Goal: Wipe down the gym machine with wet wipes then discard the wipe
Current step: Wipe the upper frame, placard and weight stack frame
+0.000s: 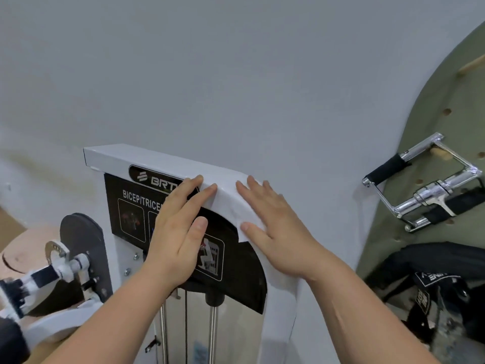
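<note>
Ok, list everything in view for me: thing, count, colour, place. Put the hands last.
gym machine: one, white frame, centre
placard: one, black with white lettering, on the machine's front
wet wipe: one, white, draped over the machine's curved top right corner
guide rods: two, chrome, below the placard
cam disc: one, black, left of the machine
pegboard: one, olive green, right edge
cable handle: one, chrome with black grips, hanging on the pegboard
bag: one, black, lower right; what it is exactly is unclear
wall: pale grey, behind the machine
left hand: flat on the placard
right hand: flat on the wet wipe
</note>
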The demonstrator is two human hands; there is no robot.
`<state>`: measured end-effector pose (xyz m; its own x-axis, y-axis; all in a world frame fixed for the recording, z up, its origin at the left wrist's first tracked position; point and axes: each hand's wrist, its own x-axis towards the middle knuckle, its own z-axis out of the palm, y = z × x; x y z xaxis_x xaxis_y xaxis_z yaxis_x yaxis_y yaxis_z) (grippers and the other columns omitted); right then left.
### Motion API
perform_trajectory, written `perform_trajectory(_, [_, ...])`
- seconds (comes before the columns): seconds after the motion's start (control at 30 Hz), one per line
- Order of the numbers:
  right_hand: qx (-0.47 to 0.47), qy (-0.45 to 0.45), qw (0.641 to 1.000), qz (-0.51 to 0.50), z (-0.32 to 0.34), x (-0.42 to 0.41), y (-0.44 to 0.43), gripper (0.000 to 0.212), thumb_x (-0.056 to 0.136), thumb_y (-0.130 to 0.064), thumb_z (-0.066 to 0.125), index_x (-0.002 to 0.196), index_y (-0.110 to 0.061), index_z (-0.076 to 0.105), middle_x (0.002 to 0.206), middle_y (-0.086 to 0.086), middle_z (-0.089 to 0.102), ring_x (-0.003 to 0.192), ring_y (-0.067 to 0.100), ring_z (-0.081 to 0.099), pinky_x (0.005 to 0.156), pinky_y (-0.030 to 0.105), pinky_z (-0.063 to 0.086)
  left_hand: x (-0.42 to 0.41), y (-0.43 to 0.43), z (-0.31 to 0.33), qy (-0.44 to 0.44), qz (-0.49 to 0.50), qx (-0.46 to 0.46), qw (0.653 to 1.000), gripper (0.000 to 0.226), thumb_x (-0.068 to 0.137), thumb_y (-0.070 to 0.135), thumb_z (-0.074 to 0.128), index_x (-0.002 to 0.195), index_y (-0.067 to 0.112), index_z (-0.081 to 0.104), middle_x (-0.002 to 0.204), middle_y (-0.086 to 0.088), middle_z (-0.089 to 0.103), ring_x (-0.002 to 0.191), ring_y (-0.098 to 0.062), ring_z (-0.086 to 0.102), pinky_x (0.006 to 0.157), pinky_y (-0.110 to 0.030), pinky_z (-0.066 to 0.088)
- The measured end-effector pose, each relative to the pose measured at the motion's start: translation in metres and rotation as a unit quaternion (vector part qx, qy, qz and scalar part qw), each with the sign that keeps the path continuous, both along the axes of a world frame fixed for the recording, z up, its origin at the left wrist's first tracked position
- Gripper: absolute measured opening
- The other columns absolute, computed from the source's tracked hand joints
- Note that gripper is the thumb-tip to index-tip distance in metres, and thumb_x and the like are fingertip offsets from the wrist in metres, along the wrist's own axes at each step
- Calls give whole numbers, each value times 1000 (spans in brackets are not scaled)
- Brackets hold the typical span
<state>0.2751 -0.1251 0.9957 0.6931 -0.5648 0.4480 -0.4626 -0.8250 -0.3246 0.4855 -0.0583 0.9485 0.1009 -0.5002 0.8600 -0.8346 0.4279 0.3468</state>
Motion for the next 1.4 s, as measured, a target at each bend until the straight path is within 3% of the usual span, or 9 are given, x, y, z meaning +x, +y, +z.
perform_trajectory(0.13, [38,-86,995,-30,-55,-30,23,65,110,-36,39,148,-63,-6,163,-33,-21,149,-6,-28,128,36,-9,-8,0,0,25,1,-11,1000,63,105,58,18,147,22,49,159,3,36,152,-17,25,124,-39,20])
perform_trajectory(0.3, [57,-68,995,-35,-49,-29,18,65,109,-41,36,146,-62,-12,162,-29,-27,146,-6,-32,125,32,-15,-14,-2,0,42,9,-9,999,65,105,57,17,145,18,51,158,2,37,151,-18,26,124,-40,20])
perform_trajectory(0.53, [44,75,996,-16,27,9,-7,64,107,-51,38,160,-47,2,170,-16,-11,156,9,-18,126,34,-10,22,4,4,-38,36,0,999,55,105,48,24,149,24,48,163,4,33,152,-16,25,122,-44,21])
perform_trajectory(0.67, [16,168,985,-22,62,55,-12,65,107,-46,42,162,-44,7,172,-10,-3,158,14,-9,128,38,-4,73,-1,3,24,116,17,993,61,100,49,29,152,20,45,161,-1,34,149,-24,29,120,-52,25])
perform_trajectory(0.9, [3,288,957,-44,88,157,-16,69,108,-43,43,161,-46,-1,171,-14,-5,158,12,-6,129,41,4,164,-7,-13,102,146,82,981,69,98,56,22,154,20,39,162,-9,31,148,-28,25,120,-44,20])
perform_trajectory(1.0, [10,299,954,-38,91,208,-23,69,108,-43,43,161,-47,-2,171,-14,-7,158,14,-7,129,45,5,202,-12,-23,109,114,89,983,67,99,57,21,156,24,38,163,-3,29,150,-20,24,121,-38,19])
perform_trajectory(1.1, [23,301,953,-33,93,259,-34,71,108,-43,44,161,-47,-2,171,-15,-7,158,13,-8,129,44,4,228,-17,-34,121,52,116,985,67,99,62,18,158,31,32,166,7,23,152,-9,20,124,-42,22])
perform_trajectory(1.27, [1,315,948,-33,93,339,-55,72,107,-46,45,162,-43,-1,172,-9,-4,159,19,-3,129,47,4,253,-14,-51,101,-4,142,985,66,99,61,18,158,34,27,167,22,9,151,8,6,125,-30,15])
perform_trajectory(1.4, [0,314,949,-13,94,388,-65,72,107,-44,46,163,-40,1,172,-7,-3,159,21,-2,128,48,4,266,-16,-61,79,-24,178,981,60,99,58,18,157,45,17,165,31,-4,150,10,1,126,-48,16])
